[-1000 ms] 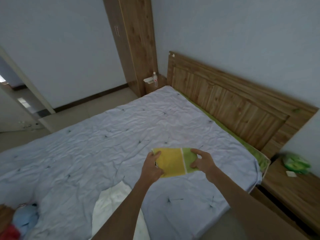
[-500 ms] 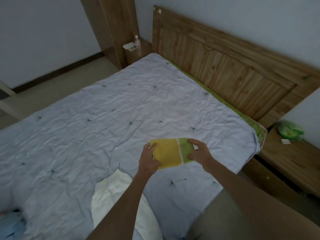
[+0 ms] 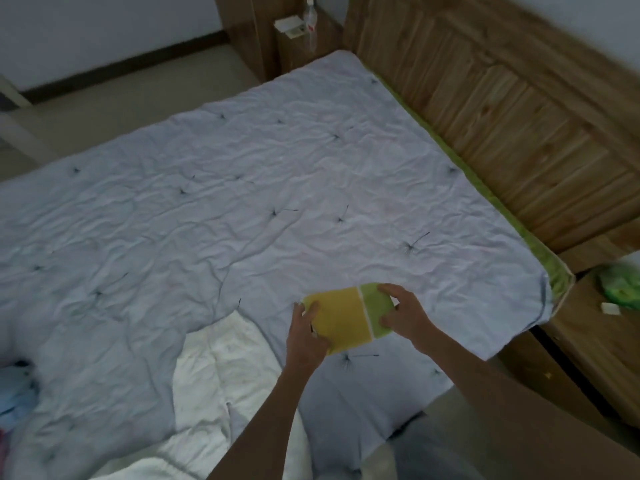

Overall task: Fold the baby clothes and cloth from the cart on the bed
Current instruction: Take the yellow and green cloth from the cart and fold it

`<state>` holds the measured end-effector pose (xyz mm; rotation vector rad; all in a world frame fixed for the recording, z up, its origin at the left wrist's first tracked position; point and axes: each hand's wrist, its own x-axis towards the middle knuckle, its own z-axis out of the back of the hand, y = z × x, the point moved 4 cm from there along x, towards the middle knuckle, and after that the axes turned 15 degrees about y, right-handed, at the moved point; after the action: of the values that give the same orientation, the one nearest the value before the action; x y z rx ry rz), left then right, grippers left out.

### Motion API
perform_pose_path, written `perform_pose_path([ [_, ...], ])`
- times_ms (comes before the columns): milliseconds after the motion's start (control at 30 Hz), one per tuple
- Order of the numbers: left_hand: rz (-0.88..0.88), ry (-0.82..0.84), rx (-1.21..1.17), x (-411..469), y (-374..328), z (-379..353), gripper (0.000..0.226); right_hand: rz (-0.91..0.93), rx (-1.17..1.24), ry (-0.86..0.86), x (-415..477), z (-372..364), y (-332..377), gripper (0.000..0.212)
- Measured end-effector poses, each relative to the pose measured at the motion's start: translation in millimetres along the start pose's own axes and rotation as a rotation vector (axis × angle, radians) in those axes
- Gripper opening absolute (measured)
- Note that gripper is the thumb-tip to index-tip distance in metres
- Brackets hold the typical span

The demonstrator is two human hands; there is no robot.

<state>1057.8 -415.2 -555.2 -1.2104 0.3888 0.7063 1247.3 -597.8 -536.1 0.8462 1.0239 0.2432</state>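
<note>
A small folded cloth (image 3: 346, 318), yellow with a green end and a thin white stripe between, is held low over the pale blue quilt of the bed (image 3: 242, 202) near its right front corner. My left hand (image 3: 306, 336) grips the yellow end, thumb on top. My right hand (image 3: 403, 315) pinches the green end. A white garment (image 3: 221, 372) lies spread on the quilt to the left of my left forearm. A bundle of light blue clothing (image 3: 15, 393) shows at the left edge.
A wooden headboard (image 3: 502, 109) runs along the bed's right side. A wooden nightstand (image 3: 609, 344) at the right holds a green packet (image 3: 620, 285). Beyond the bed's far corner, a bottle (image 3: 311, 19) stands on a low wooden stand beside a wardrobe.
The view has tilted down and moved closer to the bed. Both hands keep hold of the yellow and green cloth and have lowered it slightly toward the quilt.
</note>
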Motion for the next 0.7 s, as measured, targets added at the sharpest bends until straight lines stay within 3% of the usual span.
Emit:
perform_pose_path([
  [367, 0.167, -0.130, -0.123, 59.2, 46.3, -28.0, 0.094, 0.009, -0.165, 0.216, 106.5, -14.6, -30.2, 0.084],
  [700, 0.209, -0.350, -0.135, 153.7, 116.0, -42.0, 0.093, 0.221, -0.317, 0.255, 228.9, -46.7, -97.1, 0.089],
])
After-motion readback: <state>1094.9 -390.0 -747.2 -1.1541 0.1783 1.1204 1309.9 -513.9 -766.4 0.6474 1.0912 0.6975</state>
